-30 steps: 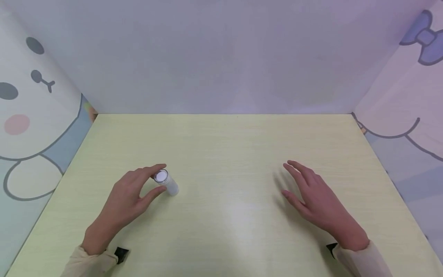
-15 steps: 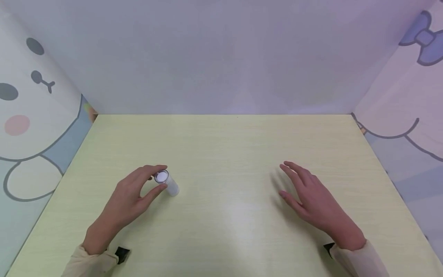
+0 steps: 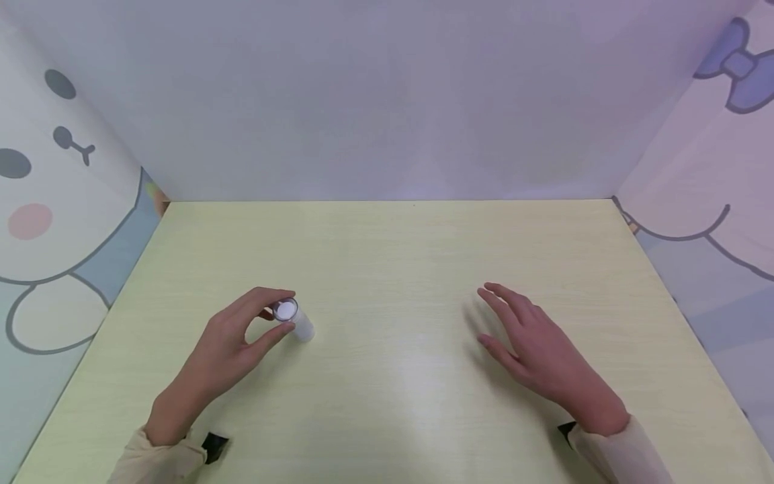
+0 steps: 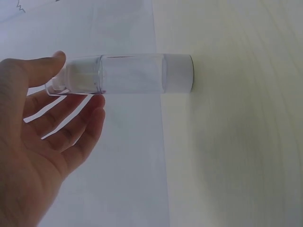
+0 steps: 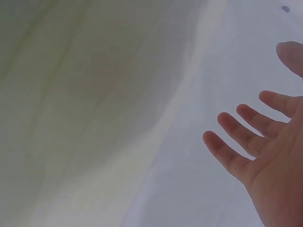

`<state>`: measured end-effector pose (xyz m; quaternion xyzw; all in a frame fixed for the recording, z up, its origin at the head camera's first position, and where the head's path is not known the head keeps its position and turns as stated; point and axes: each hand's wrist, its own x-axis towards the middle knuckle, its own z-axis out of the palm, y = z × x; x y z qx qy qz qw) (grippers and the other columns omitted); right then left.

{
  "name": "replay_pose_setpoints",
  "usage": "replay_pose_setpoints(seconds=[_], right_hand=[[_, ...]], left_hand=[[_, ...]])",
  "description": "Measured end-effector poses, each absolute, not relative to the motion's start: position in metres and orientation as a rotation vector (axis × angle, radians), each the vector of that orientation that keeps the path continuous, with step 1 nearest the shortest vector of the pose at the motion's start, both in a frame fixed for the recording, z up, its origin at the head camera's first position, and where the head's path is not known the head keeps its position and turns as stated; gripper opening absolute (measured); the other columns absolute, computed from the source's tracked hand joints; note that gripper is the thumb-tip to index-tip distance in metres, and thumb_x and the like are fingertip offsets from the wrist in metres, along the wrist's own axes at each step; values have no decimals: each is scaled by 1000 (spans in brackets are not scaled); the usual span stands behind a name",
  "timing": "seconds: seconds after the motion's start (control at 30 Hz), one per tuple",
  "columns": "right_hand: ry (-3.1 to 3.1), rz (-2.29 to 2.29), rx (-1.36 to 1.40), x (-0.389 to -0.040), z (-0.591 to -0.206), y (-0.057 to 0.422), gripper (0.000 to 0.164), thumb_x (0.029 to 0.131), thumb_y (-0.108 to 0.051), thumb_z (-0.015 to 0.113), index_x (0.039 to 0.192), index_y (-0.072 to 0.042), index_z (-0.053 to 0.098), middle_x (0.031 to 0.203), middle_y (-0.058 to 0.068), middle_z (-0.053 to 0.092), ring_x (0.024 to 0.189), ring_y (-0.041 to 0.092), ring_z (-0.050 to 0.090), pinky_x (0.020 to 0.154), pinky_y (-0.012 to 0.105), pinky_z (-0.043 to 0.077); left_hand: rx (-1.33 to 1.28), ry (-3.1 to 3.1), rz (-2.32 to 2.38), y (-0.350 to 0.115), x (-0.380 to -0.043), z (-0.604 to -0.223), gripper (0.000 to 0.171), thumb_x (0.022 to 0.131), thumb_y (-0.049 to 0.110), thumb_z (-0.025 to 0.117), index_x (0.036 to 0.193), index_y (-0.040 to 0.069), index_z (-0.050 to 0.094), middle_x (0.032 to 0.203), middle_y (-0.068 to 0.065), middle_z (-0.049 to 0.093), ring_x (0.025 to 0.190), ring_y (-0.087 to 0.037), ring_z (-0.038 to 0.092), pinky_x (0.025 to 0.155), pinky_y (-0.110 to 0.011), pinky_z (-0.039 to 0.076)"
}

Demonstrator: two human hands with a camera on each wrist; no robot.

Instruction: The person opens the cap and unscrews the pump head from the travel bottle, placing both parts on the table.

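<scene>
A slim clear plastic bottle (image 4: 132,74) with a transparent cap and a white base stands on the table (image 3: 387,269), left of centre. My left hand (image 3: 226,343) pinches its cap between thumb and fingers. From the left wrist view, the thumb lies along one side of the cap while the fingers curve behind the other. The bottle's base appears to touch the tabletop. Over the right half of the table hovers my right hand (image 3: 541,353), fingers extended and holding nothing. Its spread fingers (image 5: 236,135) show in the right wrist view, apart from any object.
A plain pale wall (image 3: 387,101) rises along the table's back edge. Side panels with cartoon prints flank it, the left panel (image 3: 54,202) and the right panel (image 3: 701,168). A small black piece (image 3: 214,447) sits at the left cuff.
My right hand has drifted left, toward the middle of the table. My left hand and the top of the bottle have shifted very slightly to the right.
</scene>
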<state>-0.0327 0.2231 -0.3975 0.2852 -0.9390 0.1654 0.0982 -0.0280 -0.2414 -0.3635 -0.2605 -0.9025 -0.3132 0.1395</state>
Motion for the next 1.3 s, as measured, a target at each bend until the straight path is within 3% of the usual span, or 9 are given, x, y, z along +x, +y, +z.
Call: replay_pose_setpoints(seconds=[0.3,0.67,0.77,1.0,1.3], right_hand=[[-2745,501,909,-34,-394,212,76,98,-31,72,161,-11,36,160,12,45,136,31,54,99,52,52],[-2715,558,1024,-32,-388,194,73,101,-38,67,162,-12,35,159,10,47,140,27,53,107,49,51],[-2703,577,1056,-32,-385,187,71,103,-40,64,162,-12,35,160,8,47,141,26,52,110,47,50],[-2657,608,1151,-34,-380,166,69,104,-41,63,161,-12,37,159,6,48,141,23,52,114,43,47],[-2594,618,1258,-38,-375,144,69,102,-42,67,159,-11,40,155,6,52,138,22,55,113,41,50]], left_hand=[[-754,-2629,-993,-233,-27,-358,51,83,5,86,129,12,66,119,9,68,104,0,64,91,-11,52],[-936,-2394,-1157,-211,-29,-357,60,73,-9,87,127,6,66,117,2,70,100,-4,65,92,-12,53],[-963,-2367,-1176,-203,-28,-355,57,75,-7,87,127,6,66,118,1,70,98,-5,65,92,-13,53],[-1044,-2332,-1197,-188,-24,-347,39,91,11,81,126,5,66,118,1,69,97,-5,64,92,-15,54],[-1124,-2318,-1250,-171,-19,-343,42,92,10,79,131,6,64,122,-1,70,101,-7,65,94,-15,53]])
